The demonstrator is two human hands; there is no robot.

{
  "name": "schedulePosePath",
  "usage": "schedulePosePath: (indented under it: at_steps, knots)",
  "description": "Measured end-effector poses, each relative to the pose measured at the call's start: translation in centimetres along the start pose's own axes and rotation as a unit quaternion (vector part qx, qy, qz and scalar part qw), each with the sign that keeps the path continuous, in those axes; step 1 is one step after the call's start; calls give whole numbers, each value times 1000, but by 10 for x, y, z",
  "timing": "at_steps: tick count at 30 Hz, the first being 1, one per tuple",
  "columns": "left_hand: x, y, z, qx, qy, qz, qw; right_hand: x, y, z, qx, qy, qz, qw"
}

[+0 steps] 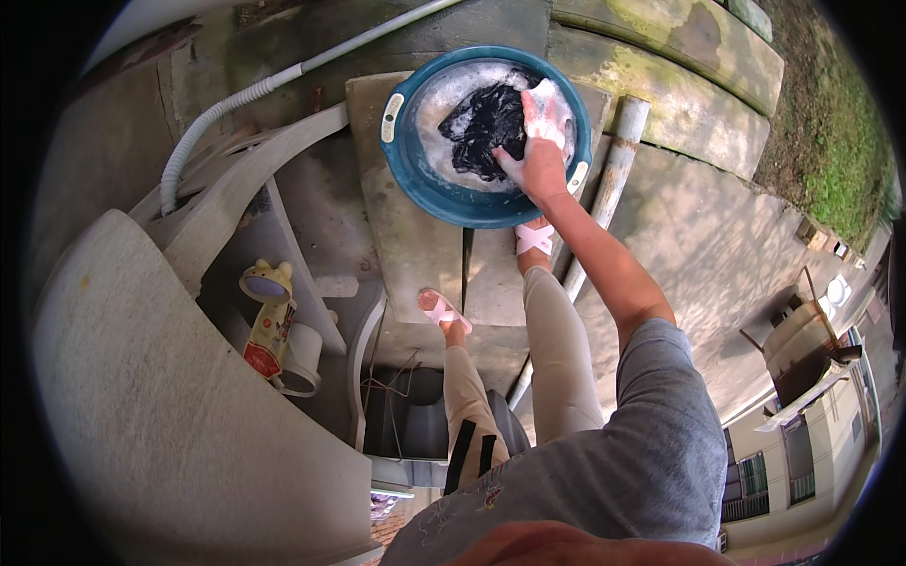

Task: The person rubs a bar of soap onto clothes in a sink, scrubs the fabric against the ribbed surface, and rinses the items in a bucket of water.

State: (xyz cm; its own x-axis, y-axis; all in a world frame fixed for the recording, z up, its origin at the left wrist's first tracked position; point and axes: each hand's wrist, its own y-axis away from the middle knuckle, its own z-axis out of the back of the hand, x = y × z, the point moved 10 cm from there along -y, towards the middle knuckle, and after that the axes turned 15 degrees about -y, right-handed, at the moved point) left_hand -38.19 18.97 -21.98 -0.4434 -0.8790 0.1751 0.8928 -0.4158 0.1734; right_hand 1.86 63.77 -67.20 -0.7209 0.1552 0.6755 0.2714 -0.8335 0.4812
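A round blue plastic basin (400, 159) holds foamy, soapy water and a bunched dark wet cloth (485, 127). My right hand (541, 156) reaches into its right side, palm down, with foam covering much of the fingers. The thumb is spread to the left against the cloth's edge, apart from the fingers, and no grip on the cloth shows. My left hand is out of view.
The basin rests on concrete slabs (410, 233) above my feet in pink sandals. A rusty white pipe (619, 170) lies to its right. At left are a corrugated hose (212, 117), a curved pale sink-like surface (177, 396), a yellow detergent packet (272, 325) and a white cup (304, 354).
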Motion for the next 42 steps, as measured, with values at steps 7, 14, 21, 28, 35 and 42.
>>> schedulePosePath:
  at_steps: [7,14,21,28,35,42]
  knots:
    - [-5,-12,0,1,-1,-7,1000,-51,-13,-98,133,313,-5,940]
    - [-1,-9,2,-4,-2,-4,1000,-95,-60,-105,140,226,-10,964]
    - [-3,-9,8,-18,31,-18,999,-146,-47,-94,18,-684,-241,688]
    - [4,19,36,-45,79,-13,996,-72,30,-5,31,-731,-144,666]
    - [17,34,79,-54,372,170,911,13,64,68,88,-780,-149,601]
    - [-139,86,149,-37,484,-60,872,44,92,106,129,-787,-154,583]
